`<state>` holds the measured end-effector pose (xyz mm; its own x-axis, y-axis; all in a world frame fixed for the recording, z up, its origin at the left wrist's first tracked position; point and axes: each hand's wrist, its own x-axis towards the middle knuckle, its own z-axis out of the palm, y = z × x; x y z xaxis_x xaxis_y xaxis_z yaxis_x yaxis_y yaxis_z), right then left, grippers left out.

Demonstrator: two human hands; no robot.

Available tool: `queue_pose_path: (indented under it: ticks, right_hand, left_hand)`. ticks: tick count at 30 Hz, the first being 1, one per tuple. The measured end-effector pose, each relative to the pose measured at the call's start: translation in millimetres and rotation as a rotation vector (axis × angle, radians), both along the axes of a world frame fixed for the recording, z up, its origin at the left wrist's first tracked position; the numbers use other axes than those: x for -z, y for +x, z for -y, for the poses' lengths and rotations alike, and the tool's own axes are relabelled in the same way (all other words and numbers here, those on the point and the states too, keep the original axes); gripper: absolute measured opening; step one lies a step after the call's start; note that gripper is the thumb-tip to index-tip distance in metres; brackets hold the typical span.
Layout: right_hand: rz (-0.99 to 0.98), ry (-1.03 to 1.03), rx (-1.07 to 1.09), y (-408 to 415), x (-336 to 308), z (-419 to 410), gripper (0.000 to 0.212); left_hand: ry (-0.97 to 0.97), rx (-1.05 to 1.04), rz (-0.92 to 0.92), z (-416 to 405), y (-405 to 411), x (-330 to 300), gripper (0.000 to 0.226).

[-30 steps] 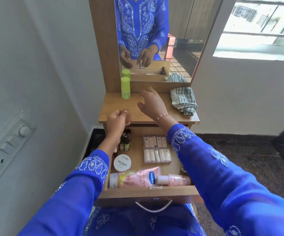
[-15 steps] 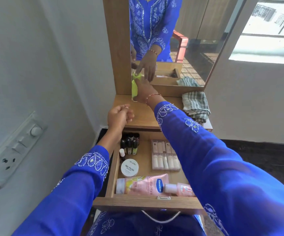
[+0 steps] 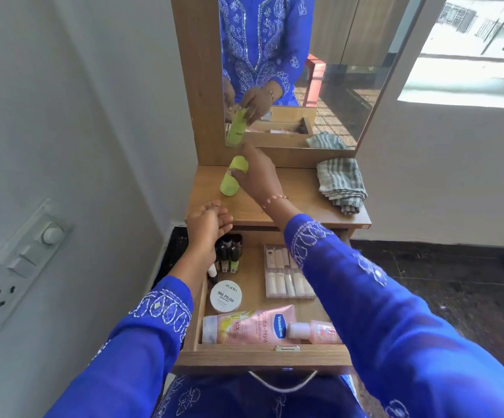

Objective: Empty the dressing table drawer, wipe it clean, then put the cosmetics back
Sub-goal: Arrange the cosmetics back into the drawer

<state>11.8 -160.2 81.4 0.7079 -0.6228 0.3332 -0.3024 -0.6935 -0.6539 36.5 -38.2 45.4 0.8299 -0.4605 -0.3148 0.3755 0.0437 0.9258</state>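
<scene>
Gripping the green bottle (image 3: 233, 175) with the right hand (image 3: 258, 173) above the dressing table top (image 3: 293, 191), tilted, cap end toward the mirror (image 3: 335, 70).

Pinching it near the upper end with thumb and curled fingers, lower end hanging just over the wood near the left rear corner; whether touching the surface, impossible to tell. Hovering with the left hand (image 3: 207, 223) at the table's front edge above the open drawer (image 3: 262, 354), fingers loosely curled and holding nothing. Lying in the drawer: nail polish bottles (image 3: 229, 251) standing at the back left, a white round jar (image 3: 226, 296) just in front of them, a clear case of tubes (image 3: 285, 273) to the right, a pink Vaseline tube (image 3: 250, 327) along the front wall, touching a small pink bottle (image 3: 314, 330). Resting folded on the top's right side, well apart from the bottle: a striped cloth (image 3: 341, 184).
</scene>
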Motion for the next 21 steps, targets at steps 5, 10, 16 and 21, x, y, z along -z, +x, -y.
queue_pose_path:
  ticks: [5, 10, 16, 21]
  right_hand:
    - [0.191, 0.199, 0.022, -44, 10, -30, 0.041]
    - [0.260, 0.419, 0.042, -86, 36, -54, 0.031]
    - [0.236, 0.359, 0.061, -119, 45, -66, 0.020]
    - [0.111, 0.269, 0.054, -134, 55, -66, 0.034]
  left_hand:
    - [-0.031, -0.020, -0.178, -3, -6, 6, 0.022]
    - [0.023, 0.178, -0.257, -19, -23, 8, 0.055]
    - [0.132, 0.212, -0.184, -34, -52, 16, 0.043]
    - [0.182, 0.208, -0.144, -41, -73, 31, 0.043]
